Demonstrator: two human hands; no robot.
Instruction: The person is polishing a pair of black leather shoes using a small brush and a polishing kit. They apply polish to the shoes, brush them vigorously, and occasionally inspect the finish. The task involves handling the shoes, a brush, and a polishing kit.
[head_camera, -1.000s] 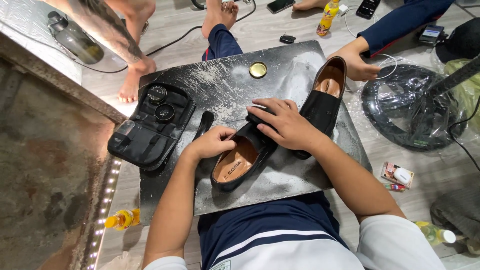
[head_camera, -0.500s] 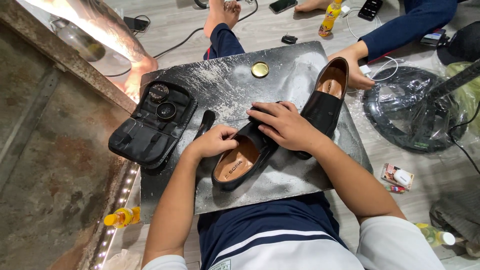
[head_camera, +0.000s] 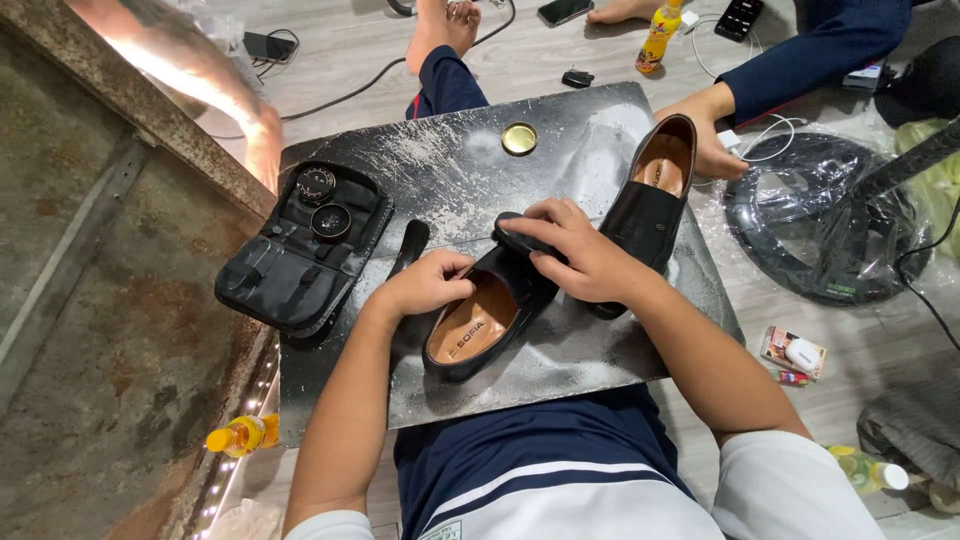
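A black loafer with a tan insole (head_camera: 480, 322) lies on a dark scuffed board (head_camera: 450, 170) across my lap. My left hand (head_camera: 425, 282) grips the shoe's rim on its left side. My right hand (head_camera: 575, 250) presses a small black brush (head_camera: 520, 233) down on the toe of that shoe. A second black loafer (head_camera: 650, 205) rests on the board to the right, just beyond my right hand. A black shoehorn-like piece (head_camera: 410, 245) lies left of the held shoe.
An open black shoe-care case (head_camera: 295, 265) with two round tins (head_camera: 322, 200) sits at the board's left. A gold lid (head_camera: 519, 138) lies near the far edge. Another person's hand (head_camera: 715, 140) rests right of the board. Bottles, phones and cables lie around the floor.
My hands and the shoe stay in nearly the same place; the right hand has shifted slightly on the toe. The view has tilted a little toward the left wall.
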